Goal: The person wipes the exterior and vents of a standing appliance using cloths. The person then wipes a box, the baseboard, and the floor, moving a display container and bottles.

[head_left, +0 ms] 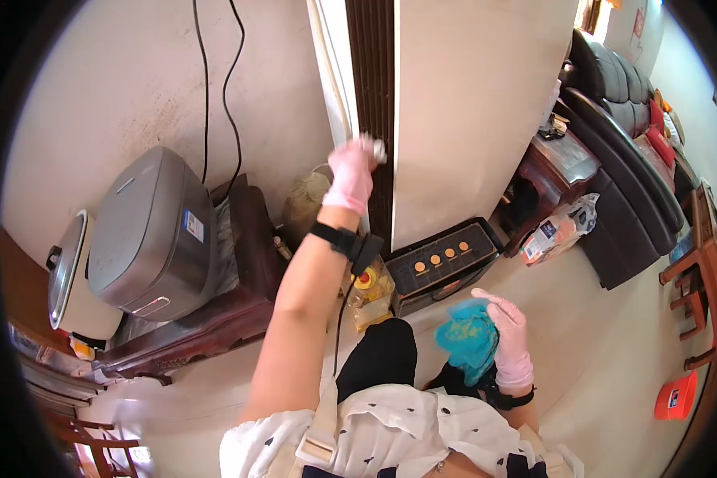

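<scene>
My left hand (352,171), in a pink glove, is raised against the edge of a dark brown ribbed panel (372,88). Its fingers are closed and blurred around a small whitish thing (380,151) that I cannot make out. Lower down on the right, my right hand (511,334), also in a pink glove, grips a crumpled teal cloth (466,338) in front of my lap. Both wrists wear black straps, and a thin cable hangs from the left one.
A grey rice cooker (155,239) and a lidded pot (80,279) stand on a dark wooden bench (247,319). By my knee are a yellow-capped oil bottle (366,291) and a black box (442,267). Black sofa (613,167), wooden chair (705,279) and red bucket (677,397) lie right.
</scene>
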